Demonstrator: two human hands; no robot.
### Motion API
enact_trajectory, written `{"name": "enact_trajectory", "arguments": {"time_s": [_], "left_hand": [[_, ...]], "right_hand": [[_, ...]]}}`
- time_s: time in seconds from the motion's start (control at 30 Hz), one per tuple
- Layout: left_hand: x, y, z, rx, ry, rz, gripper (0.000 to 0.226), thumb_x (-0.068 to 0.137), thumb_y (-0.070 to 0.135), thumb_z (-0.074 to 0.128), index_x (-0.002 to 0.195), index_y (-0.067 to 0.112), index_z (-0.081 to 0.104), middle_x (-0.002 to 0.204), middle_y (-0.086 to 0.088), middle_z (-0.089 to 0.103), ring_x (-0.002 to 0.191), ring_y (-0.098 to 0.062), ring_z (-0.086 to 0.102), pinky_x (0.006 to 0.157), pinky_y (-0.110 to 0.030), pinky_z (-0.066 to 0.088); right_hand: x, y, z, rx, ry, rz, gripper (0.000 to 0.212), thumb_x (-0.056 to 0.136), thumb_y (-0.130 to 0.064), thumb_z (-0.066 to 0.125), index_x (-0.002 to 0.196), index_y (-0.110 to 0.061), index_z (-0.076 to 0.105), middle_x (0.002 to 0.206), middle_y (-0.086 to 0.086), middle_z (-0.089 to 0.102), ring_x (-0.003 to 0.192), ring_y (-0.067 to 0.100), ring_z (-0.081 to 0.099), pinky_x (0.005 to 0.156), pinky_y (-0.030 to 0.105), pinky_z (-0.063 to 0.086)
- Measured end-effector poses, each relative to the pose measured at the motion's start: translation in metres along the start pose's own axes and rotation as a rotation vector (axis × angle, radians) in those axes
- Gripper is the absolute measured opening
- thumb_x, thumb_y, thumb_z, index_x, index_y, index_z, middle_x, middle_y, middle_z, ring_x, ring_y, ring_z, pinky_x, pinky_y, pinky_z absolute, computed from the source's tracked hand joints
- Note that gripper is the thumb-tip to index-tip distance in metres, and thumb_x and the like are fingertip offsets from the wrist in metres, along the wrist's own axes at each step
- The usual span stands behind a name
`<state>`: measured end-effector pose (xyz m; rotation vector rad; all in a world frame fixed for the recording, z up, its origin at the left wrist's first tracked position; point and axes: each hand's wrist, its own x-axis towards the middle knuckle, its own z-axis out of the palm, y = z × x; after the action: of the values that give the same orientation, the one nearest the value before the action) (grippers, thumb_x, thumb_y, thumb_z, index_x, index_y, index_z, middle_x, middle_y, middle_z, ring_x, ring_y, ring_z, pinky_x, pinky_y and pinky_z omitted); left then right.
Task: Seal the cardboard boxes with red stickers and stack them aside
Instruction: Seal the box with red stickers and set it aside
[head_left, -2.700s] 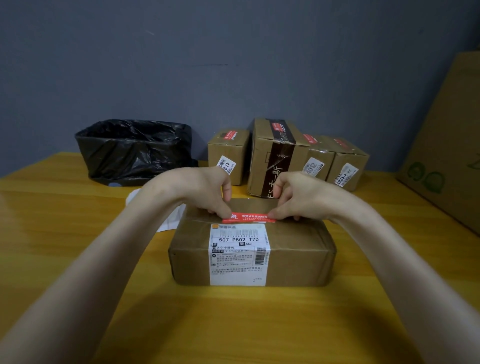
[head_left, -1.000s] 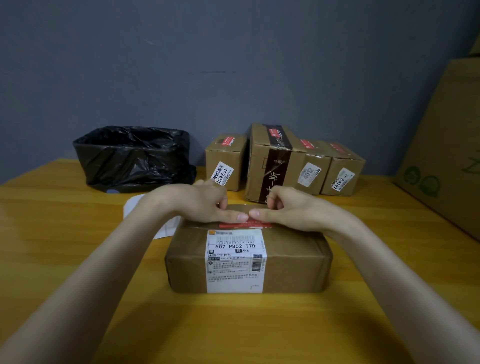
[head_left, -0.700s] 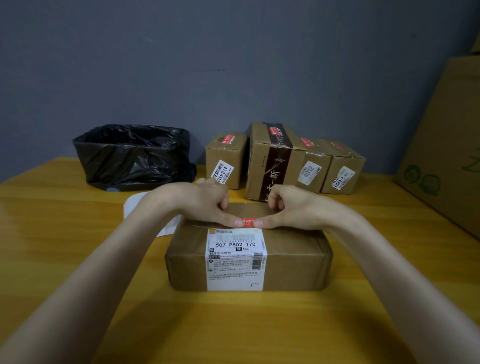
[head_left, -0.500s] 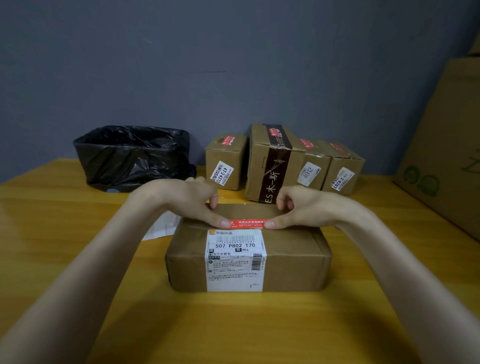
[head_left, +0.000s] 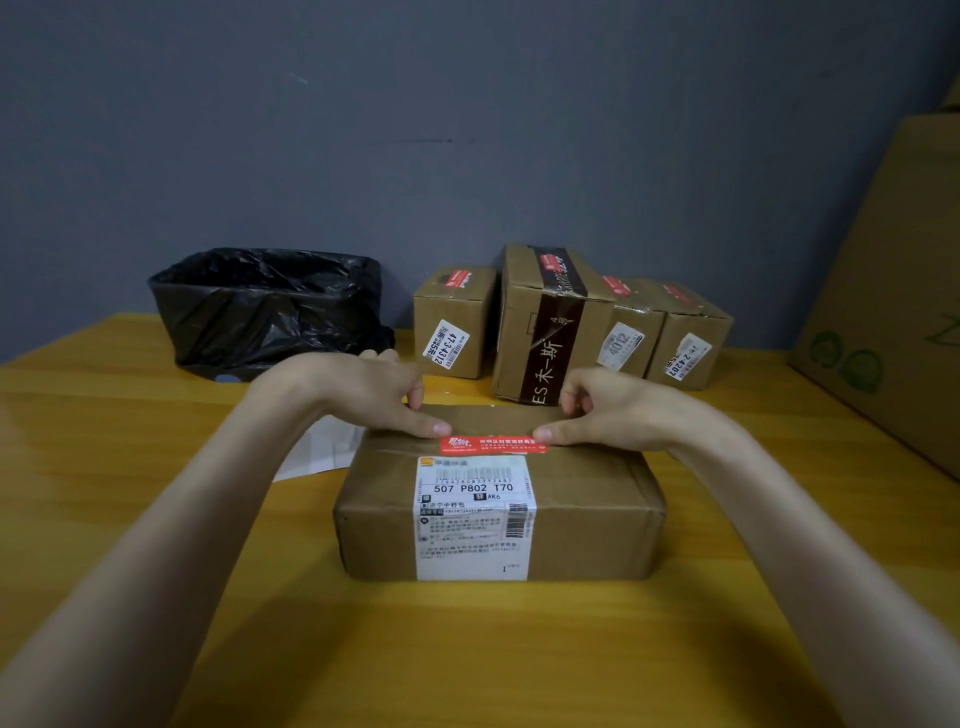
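Note:
A flat brown cardboard box (head_left: 587, 509) with a white shipping label (head_left: 472, 519) lies on the wooden table (head_left: 467, 649) in front of me. A red sticker (head_left: 493, 444) lies across the top seam at the box's far edge. My left hand (head_left: 363, 395) presses its thumb tip on the sticker's left end, fingers curled. My right hand (head_left: 623, 410) presses its thumb tip on the right end in the same way. Neither hand grips anything.
Several smaller cardboard boxes with red stickers stand in a row at the back (head_left: 452, 322) (head_left: 540, 322) (head_left: 688, 343). A bin lined with a black bag (head_left: 270, 306) sits back left. A large carton (head_left: 893, 291) leans at the right. White backing paper (head_left: 317, 447) lies under my left wrist.
My thumbs met at the sticker's middle, then slid outward to its two ends, uncovering the full red sticker. The box has not moved.

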<state>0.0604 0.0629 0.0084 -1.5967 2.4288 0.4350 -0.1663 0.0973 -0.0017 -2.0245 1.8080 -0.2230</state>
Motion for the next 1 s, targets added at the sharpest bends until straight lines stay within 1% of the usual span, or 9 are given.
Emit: {"name": "enact_trajectory", "arguments": {"time_s": [0.13, 0.3, 0.4, 0.5, 0.6, 0.73, 0.83, 0.93, 1.0], "left_hand": [[-0.003, 0.002, -0.001, -0.016, 0.017, -0.001, 0.034, 0.085, 0.057, 0.049, 0.098, 0.026, 0.042, 0.112, 0.001, 0.036, 0.110, -0.014, 0.035, 0.095, -0.031, 0.036], [0.005, 0.023, 0.008, 0.010, 0.128, 0.022, 0.042, 0.083, 0.065, 0.044, 0.097, 0.025, 0.045, 0.108, 0.002, 0.036, 0.108, -0.016, 0.034, 0.097, -0.035, 0.033], [0.012, 0.032, 0.016, 0.026, 0.179, 0.037, 0.047, 0.082, 0.067, 0.042, 0.097, 0.023, 0.046, 0.111, 0.000, 0.037, 0.108, -0.018, 0.032, 0.095, -0.035, 0.028], [0.013, 0.032, 0.016, 0.023, 0.182, 0.030, 0.046, 0.082, 0.067, 0.042, 0.097, 0.023, 0.046, 0.115, -0.002, 0.038, 0.109, -0.018, 0.032, 0.095, -0.036, 0.028], [0.013, 0.027, 0.013, 0.020, 0.160, 0.004, 0.040, 0.085, 0.063, 0.044, 0.098, 0.024, 0.045, 0.112, -0.001, 0.036, 0.113, -0.018, 0.034, 0.099, -0.037, 0.030], [0.007, 0.014, 0.007, -0.022, 0.090, 0.015, 0.039, 0.082, 0.061, 0.050, 0.097, 0.026, 0.043, 0.109, 0.002, 0.034, 0.109, -0.014, 0.033, 0.091, -0.031, 0.034], [-0.001, 0.002, 0.001, -0.035, 0.047, 0.010, 0.042, 0.078, 0.060, 0.056, 0.100, 0.027, 0.042, 0.110, 0.001, 0.036, 0.110, -0.014, 0.034, 0.094, -0.030, 0.037], [-0.011, -0.001, -0.004, -0.075, 0.061, 0.029, 0.049, 0.074, 0.060, 0.059, 0.108, 0.029, 0.041, 0.116, 0.002, 0.037, 0.113, -0.013, 0.036, 0.096, -0.029, 0.038], [-0.018, 0.006, -0.007, -0.113, 0.036, 0.056, 0.065, 0.070, 0.062, 0.057, 0.123, 0.030, 0.037, 0.129, 0.003, 0.036, 0.122, -0.014, 0.036, 0.101, -0.029, 0.037]], "right_hand": [[0.000, 0.001, 0.000, 0.017, 0.007, -0.002, 0.032, 0.081, -0.047, 0.063, 0.094, -0.021, 0.049, 0.086, -0.008, 0.046, 0.080, 0.008, 0.045, 0.067, 0.025, 0.040], [0.002, -0.006, 0.008, 0.083, 0.115, -0.020, 0.038, 0.079, -0.056, 0.061, 0.081, -0.020, 0.048, 0.080, -0.006, 0.049, 0.071, 0.007, 0.045, 0.057, 0.023, 0.035], [0.004, -0.010, 0.017, 0.049, 0.187, -0.046, 0.040, 0.076, -0.058, 0.062, 0.074, -0.022, 0.045, 0.077, -0.007, 0.048, 0.077, 0.012, 0.045, 0.065, 0.027, 0.033], [0.005, -0.012, 0.021, 0.004, 0.219, -0.059, 0.039, 0.077, -0.056, 0.063, 0.071, -0.024, 0.042, 0.076, -0.010, 0.046, 0.085, 0.015, 0.043, 0.071, 0.030, 0.031], [0.005, -0.011, 0.019, 0.005, 0.186, -0.040, 0.037, 0.077, -0.054, 0.065, 0.073, -0.024, 0.042, 0.078, -0.010, 0.045, 0.085, 0.014, 0.043, 0.071, 0.029, 0.032], [0.004, -0.003, 0.008, 0.031, 0.111, -0.015, 0.035, 0.076, -0.050, 0.068, 0.078, -0.024, 0.045, 0.081, -0.008, 0.045, 0.074, 0.008, 0.043, 0.061, 0.025, 0.035], [0.001, 0.003, -0.002, 0.010, 0.045, -0.012, 0.033, 0.075, -0.046, 0.070, 0.081, -0.024, 0.047, 0.081, -0.009, 0.044, 0.072, 0.005, 0.042, 0.058, 0.023, 0.034], [-0.002, 0.005, -0.008, 0.040, 0.048, -0.039, 0.033, 0.074, -0.047, 0.071, 0.081, -0.024, 0.048, 0.080, -0.010, 0.044, 0.071, 0.005, 0.042, 0.058, 0.022, 0.033], [-0.003, 0.001, -0.007, 0.054, 0.039, -0.068, 0.034, 0.074, -0.052, 0.067, 0.081, -0.024, 0.048, 0.079, -0.009, 0.046, 0.070, 0.005, 0.043, 0.058, 0.021, 0.034]]}}
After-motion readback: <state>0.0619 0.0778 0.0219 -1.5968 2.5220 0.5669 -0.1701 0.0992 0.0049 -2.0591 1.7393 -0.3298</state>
